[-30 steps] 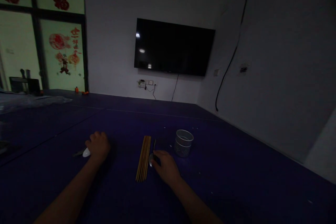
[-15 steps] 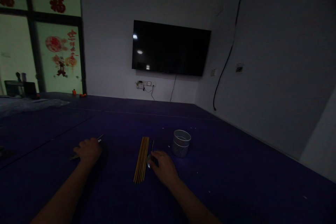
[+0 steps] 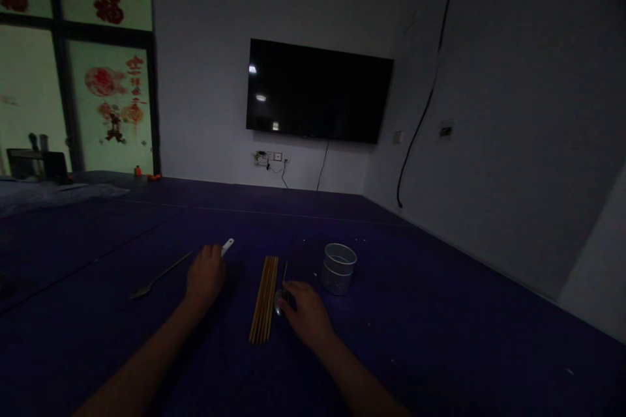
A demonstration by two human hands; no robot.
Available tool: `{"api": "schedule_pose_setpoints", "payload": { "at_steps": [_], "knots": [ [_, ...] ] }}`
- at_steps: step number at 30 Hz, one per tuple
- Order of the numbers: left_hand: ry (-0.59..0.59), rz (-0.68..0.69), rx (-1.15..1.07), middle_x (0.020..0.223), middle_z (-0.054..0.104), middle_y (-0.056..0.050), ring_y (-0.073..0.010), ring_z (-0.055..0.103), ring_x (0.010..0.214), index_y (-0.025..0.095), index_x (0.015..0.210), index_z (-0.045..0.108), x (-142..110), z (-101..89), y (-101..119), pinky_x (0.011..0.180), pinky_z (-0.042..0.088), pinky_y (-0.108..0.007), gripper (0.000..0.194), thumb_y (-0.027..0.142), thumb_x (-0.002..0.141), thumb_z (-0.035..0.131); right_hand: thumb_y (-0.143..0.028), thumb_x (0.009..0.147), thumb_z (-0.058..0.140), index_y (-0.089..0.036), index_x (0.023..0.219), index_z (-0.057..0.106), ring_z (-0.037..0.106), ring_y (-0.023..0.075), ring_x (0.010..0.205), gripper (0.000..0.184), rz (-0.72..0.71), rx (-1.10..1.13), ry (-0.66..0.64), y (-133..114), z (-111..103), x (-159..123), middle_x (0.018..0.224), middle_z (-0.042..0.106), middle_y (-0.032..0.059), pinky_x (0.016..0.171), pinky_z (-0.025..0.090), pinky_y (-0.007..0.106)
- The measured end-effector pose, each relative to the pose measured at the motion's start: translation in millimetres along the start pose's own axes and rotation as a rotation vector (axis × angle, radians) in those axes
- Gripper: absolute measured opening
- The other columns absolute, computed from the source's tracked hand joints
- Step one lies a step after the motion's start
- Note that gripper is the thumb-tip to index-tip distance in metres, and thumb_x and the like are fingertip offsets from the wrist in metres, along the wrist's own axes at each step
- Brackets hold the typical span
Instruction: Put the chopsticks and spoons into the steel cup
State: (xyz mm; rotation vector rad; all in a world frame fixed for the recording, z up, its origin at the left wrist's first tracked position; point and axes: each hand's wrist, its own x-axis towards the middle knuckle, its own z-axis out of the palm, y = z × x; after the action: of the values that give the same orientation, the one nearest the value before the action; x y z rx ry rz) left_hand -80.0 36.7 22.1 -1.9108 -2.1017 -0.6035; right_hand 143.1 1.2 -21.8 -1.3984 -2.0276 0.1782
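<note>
My left hand (image 3: 205, 279) is closed around a white spoon, whose handle (image 3: 227, 246) sticks out beyond the fingers toward the upper right; the rest is hidden by the hand. To its left, a thin metal piece of cutlery (image 3: 159, 278), which looks like a spoon or fork, lies slantwise on the table. My right hand (image 3: 307, 313) has its thumb and fingers on a metal spoon (image 3: 278, 303), its bowl toward me. Just left of that spoon lies a row of wooden chopsticks (image 3: 264, 300), side by side. Behind my right hand stands a metal perforated cutlery holder (image 3: 338, 270).
The dark purple table (image 3: 235, 221) runs to the wall, with small white specks on it. Clear plastic sheeting (image 3: 63, 195) and a black stand with handles (image 3: 36, 163) are at the far left. A television (image 3: 320, 91) hangs on the wall.
My left hand first shifted left over the cutlery, then moved right with the white spoon, leaving the thin metal piece uncovered on the table. My right hand has stayed on the metal spoon.
</note>
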Motion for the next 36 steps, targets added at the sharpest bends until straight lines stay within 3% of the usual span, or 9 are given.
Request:
{"api": "schedule_pose_setpoints", "payload": {
  "at_steps": [5,10,16,23,28,36],
  "knots": [
    [0.023,0.413,-0.380,0.105,0.055,-0.006,-0.0163,0.058,0.090,0.022,0.116,0.050,-26.8,16.1,45.2,0.079,0.047,-0.027,0.030,0.022,0.092,0.031,-0.024,0.083,0.055,-0.022,0.119,0.059,0.056,0.0219,0.108,0.036,-0.068,0.072,0.011,-5.2,-2.4,0.2,0.115,0.064,0.0072,0.094,0.040,0.034],
    [0.110,0.684,-0.552,0.101,0.055,-0.008,-0.0178,0.056,0.092,0.021,0.123,0.049,-42.1,37.2,55.1,0.083,0.049,-0.031,0.036,0.024,0.093,0.030,-0.016,0.079,0.054,-0.020,0.109,0.060,0.059,0.0202,0.096,0.030,-0.104,0.086,-0.001,-9.3,-2.3,-0.4,0.101,0.066,0.0062,0.086,0.043,0.031],
    [0.157,0.769,-0.657,0.116,0.051,-0.012,-0.0202,0.051,0.107,0.024,0.136,0.037,-44.6,38.2,54.3,0.090,0.048,-0.036,0.045,0.019,0.091,0.035,-0.017,0.089,0.035,-0.019,0.099,0.059,0.057,0.0181,0.093,0.026,-0.152,0.229,0.052,-13.8,-6.2,-3.7,0.098,0.064,0.0068,0.085,0.042,0.029],
    [0.091,0.878,-0.720,0.128,0.044,-0.013,-0.0214,0.046,0.117,0.026,0.145,0.016,-45.2,39.7,59.4,0.093,0.047,-0.039,0.068,0.005,0.084,0.036,-0.045,0.089,0.041,-0.018,0.078,0.057,0.054,0.0147,0.069,0.033,-0.030,0.598,0.144,-11.2,-3.8,-0.1,0.073,0.059,0.0009,0.063,0.042,0.024],
    [0.142,0.921,-0.749,0.134,0.040,-0.014,-0.0234,0.040,0.124,0.024,0.146,0.012,-43.5,44.0,60.4,0.098,0.043,-0.042,0.076,0.002,0.079,0.042,-0.053,0.086,0.045,-0.018,0.081,0.057,0.051,0.0137,0.067,0.037,0.035,0.797,0.176,-8.5,2.8,2.0,0.072,0.056,-0.0012,0.060,0.040,0.023],
    [0.119,0.917,-0.720,0.124,0.053,-0.012,-0.0211,0.054,0.110,0.026,0.146,0.007,-41.7,56.0,56.4,0.089,0.050,-0.035,0.074,0.014,0.085,0.047,-0.057,0.084,0.045,-0.019,0.074,0.054,0.045,0.0111,0.055,0.040,0.116,0.862,0.228,-6.6,0.0,1.6,0.062,0.048,-0.0039,0.047,0.037,0.021]
  ]
}}
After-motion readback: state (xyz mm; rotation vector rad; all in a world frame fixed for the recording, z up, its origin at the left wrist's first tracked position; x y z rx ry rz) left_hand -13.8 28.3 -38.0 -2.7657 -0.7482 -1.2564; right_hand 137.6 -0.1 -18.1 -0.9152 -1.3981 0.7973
